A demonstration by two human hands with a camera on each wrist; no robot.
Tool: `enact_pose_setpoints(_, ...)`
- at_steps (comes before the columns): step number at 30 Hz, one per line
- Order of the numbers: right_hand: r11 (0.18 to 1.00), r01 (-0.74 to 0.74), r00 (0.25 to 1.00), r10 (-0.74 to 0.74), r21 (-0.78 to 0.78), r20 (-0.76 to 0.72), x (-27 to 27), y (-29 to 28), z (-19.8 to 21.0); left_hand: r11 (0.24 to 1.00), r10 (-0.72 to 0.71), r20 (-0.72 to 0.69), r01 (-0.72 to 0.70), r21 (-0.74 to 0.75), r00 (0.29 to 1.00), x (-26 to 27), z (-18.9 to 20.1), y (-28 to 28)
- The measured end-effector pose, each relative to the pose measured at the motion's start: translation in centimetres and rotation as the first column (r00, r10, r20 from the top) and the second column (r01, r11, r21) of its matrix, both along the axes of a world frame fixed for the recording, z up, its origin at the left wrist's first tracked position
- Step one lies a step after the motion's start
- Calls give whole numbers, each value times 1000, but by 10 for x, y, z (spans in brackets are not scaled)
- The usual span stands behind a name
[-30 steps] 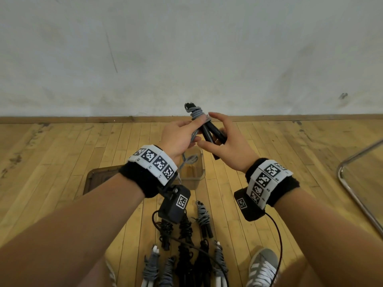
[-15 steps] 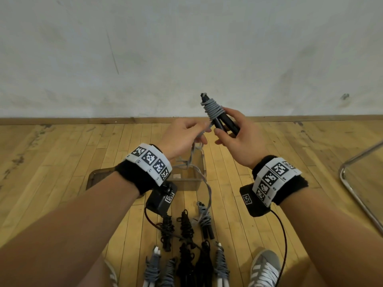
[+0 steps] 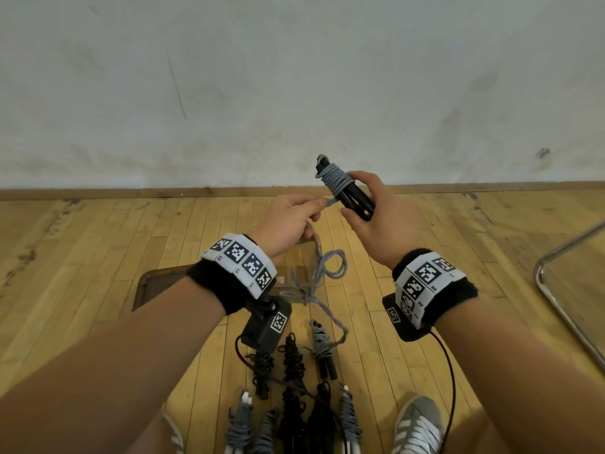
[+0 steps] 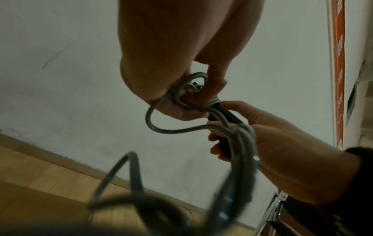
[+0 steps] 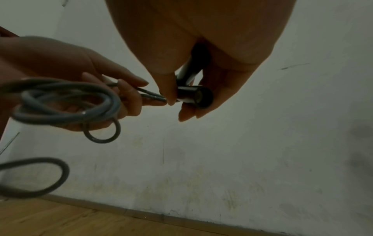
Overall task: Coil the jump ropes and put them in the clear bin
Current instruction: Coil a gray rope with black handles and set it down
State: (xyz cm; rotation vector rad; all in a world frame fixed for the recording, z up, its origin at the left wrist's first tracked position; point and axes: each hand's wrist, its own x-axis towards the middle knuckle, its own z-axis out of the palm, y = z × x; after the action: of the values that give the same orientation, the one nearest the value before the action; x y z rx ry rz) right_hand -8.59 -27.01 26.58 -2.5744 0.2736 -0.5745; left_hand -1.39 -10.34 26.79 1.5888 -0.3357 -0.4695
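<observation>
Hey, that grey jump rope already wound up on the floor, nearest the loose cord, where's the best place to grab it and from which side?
Take the wound grey jump rope by its grey-wrapped upper part, coming straight down from above, fingers on either long side. It lies flat and lengthwise; the wrapped cord looks thicker and less slippery than the bare black handle ends. A black coiled rope lies close on its left, so keep the grip narrow.

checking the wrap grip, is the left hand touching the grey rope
Touching. The right wrist view shows the left hand with loops of grey rope lying across its fingers; the head view shows it pinching the strand.
</observation>
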Motion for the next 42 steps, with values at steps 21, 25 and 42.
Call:
enact_pose_setpoints(21,877,-285,958,264,386,108,6,16,-15,977,171,-146,-187,-105,974,2,-5,1)
enact_pose_setpoints(25,775,-246,963,264,582,56,3,16,-12,985,59,-150,-82,-149,987,0,0,2)
enact_pose_setpoints(42,943,-156,983,120,295,137,-3,4,1,988,-116,80,107,107,990,14,3,14)
